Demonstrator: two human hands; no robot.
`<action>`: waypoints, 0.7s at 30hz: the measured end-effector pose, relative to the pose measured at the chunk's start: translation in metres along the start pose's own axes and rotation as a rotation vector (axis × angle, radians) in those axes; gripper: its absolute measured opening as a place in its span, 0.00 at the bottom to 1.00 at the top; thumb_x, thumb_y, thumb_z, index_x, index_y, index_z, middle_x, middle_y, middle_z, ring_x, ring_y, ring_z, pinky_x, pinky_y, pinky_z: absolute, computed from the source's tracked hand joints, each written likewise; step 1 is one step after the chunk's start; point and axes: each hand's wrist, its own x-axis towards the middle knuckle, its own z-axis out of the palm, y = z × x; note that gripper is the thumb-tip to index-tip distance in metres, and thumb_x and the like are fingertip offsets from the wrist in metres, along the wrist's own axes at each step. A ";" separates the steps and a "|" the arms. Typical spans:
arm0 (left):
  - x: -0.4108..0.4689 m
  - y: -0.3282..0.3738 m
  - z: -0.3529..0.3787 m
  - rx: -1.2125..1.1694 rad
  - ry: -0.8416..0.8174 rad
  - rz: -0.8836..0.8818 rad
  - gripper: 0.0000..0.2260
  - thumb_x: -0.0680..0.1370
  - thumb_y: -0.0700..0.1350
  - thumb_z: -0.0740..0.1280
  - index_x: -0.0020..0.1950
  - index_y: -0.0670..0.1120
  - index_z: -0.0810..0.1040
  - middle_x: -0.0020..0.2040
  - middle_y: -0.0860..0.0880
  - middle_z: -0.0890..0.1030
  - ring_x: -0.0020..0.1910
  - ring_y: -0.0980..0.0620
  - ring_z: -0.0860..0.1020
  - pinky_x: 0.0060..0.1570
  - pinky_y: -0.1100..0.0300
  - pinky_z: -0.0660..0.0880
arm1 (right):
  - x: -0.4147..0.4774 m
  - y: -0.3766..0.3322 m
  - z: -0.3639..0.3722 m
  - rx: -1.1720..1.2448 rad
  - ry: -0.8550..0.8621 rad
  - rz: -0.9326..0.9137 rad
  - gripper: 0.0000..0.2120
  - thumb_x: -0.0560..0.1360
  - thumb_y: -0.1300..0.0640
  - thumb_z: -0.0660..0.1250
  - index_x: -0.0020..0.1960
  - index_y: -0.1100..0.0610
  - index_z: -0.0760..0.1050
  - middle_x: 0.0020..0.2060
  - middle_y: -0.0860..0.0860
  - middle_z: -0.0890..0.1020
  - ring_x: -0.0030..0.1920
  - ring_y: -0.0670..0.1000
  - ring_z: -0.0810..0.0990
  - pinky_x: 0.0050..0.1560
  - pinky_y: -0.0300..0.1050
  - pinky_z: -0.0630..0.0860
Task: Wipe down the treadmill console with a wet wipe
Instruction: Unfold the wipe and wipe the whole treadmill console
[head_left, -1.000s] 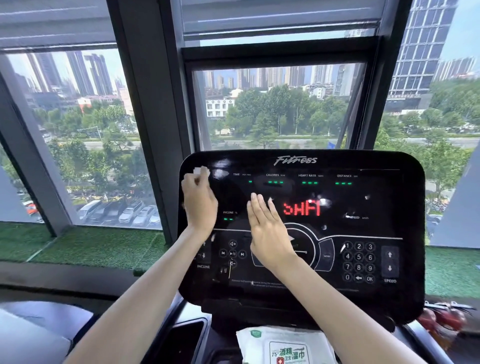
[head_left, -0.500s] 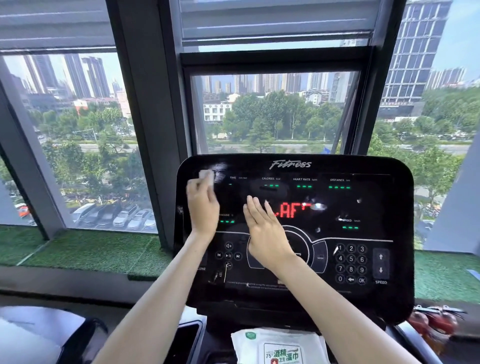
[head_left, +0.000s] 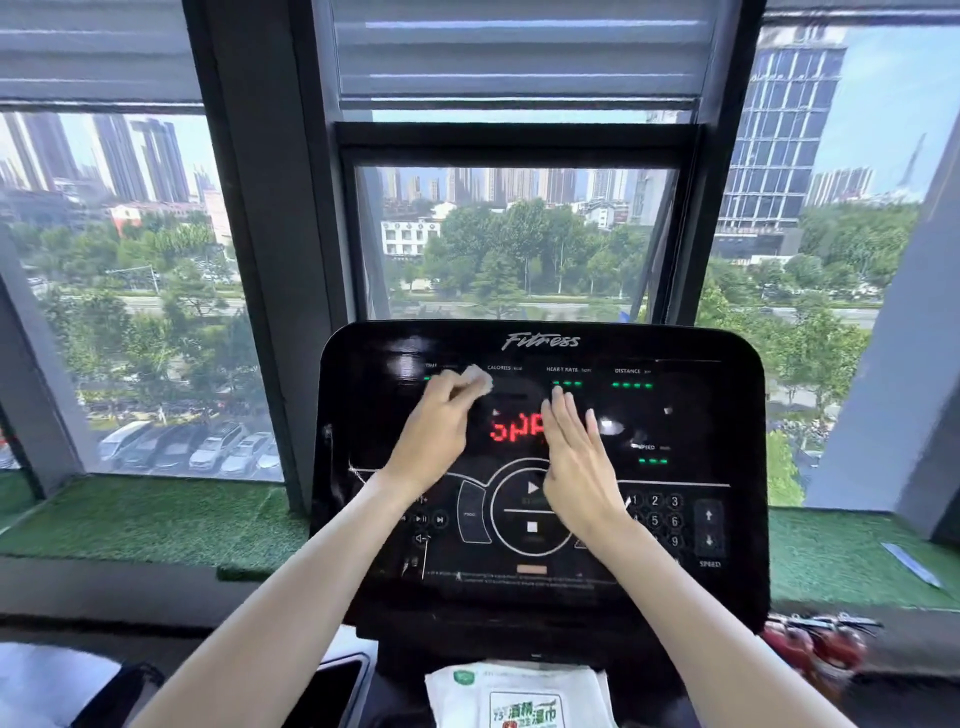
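Left hand (head_left: 436, 431) clenched on wet wipe (head_left: 477, 376), pressing it to the console's (head_left: 737, 519) upper-left readout strip to scrub | right hand (head_left: 576, 462) released, flat mid-panel, likely bracing | wipe pack (head_left: 519, 696) below the bottom edge, within reach.

window (head_left: 514, 239), green turf ledge (head_left: 156, 519), parked cars (head_left: 197, 447)

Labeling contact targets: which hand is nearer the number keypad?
Right. The right hand lies flat just left of the number keypad; the left hand, holding the wet wipe, is farther left, up by the readouts.
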 end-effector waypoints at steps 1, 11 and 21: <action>0.002 -0.007 -0.001 -0.003 0.063 -0.110 0.20 0.74 0.28 0.63 0.62 0.43 0.77 0.52 0.46 0.74 0.51 0.48 0.72 0.55 0.56 0.73 | 0.000 0.001 0.000 -0.009 -0.017 -0.012 0.38 0.69 0.69 0.64 0.74 0.66 0.50 0.75 0.60 0.48 0.75 0.56 0.44 0.73 0.50 0.39; -0.006 -0.007 0.002 0.064 0.110 -0.089 0.21 0.71 0.26 0.64 0.59 0.44 0.79 0.48 0.49 0.74 0.45 0.52 0.69 0.46 0.56 0.74 | -0.001 0.003 0.002 -0.064 -0.049 -0.030 0.41 0.69 0.65 0.67 0.74 0.67 0.48 0.75 0.60 0.47 0.75 0.56 0.43 0.73 0.52 0.39; -0.004 -0.011 0.009 0.046 0.229 -0.331 0.25 0.70 0.24 0.62 0.61 0.47 0.78 0.47 0.45 0.74 0.45 0.49 0.68 0.43 0.51 0.75 | -0.001 0.006 0.007 -0.079 -0.027 -0.013 0.42 0.59 0.69 0.73 0.70 0.69 0.61 0.71 0.64 0.62 0.72 0.61 0.60 0.70 0.59 0.58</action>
